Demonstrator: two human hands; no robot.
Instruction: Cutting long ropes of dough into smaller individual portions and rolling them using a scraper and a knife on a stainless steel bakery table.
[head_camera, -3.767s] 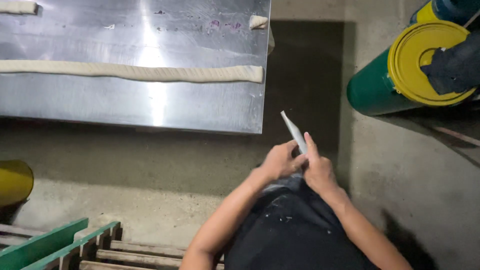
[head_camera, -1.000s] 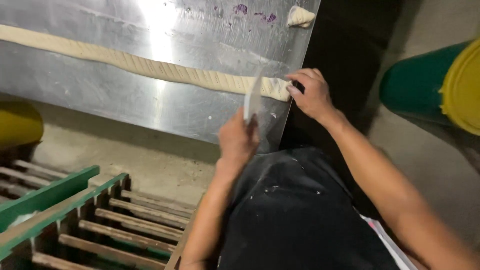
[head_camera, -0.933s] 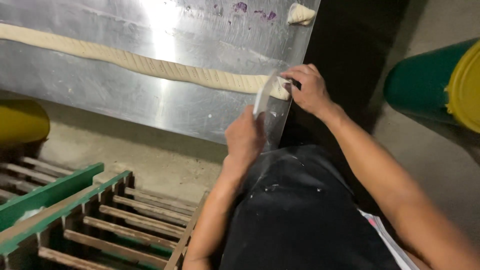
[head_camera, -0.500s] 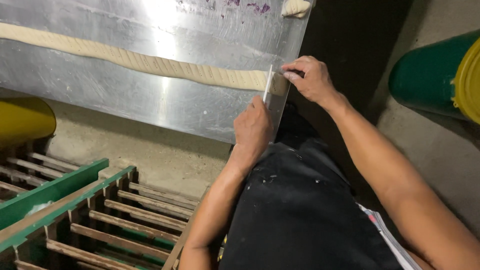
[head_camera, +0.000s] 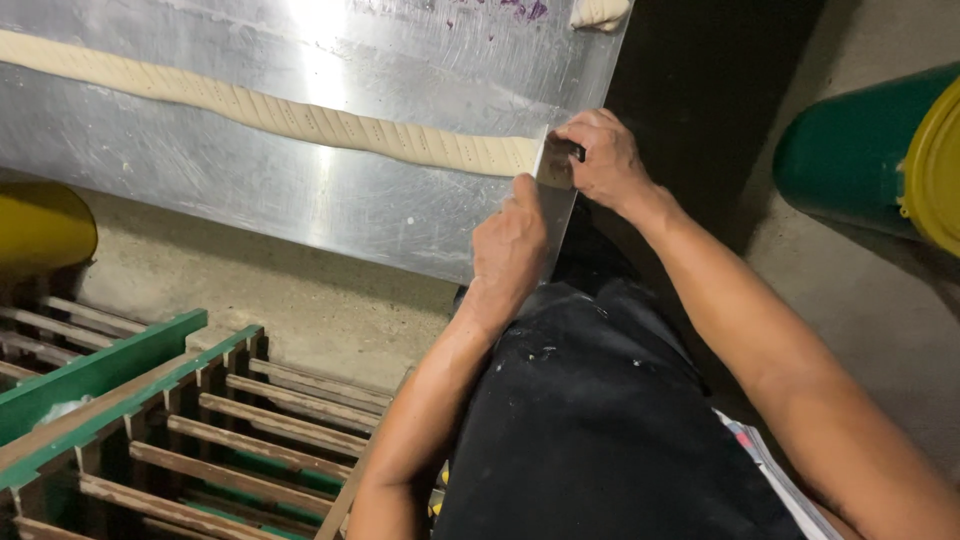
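While the right hand (head_camera: 603, 160) pinches the dough rope (head_camera: 300, 120) steady at the desk's (head_camera: 330, 215) right edge, left-hand fingers (head_camera: 510, 245) clamp an upright blade (head_camera: 553, 195).

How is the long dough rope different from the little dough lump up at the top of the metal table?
The long dough rope stretches across most of the metal table; the little dough lump is short and stubby at the table's far edge. The rope has slanted ridges along it, while the lump looks smoother. Both hands work at the rope's end, the left hand holding a flat blade and the right hand pinching it; nothing touches the lump. Both are the same pale cream colour.
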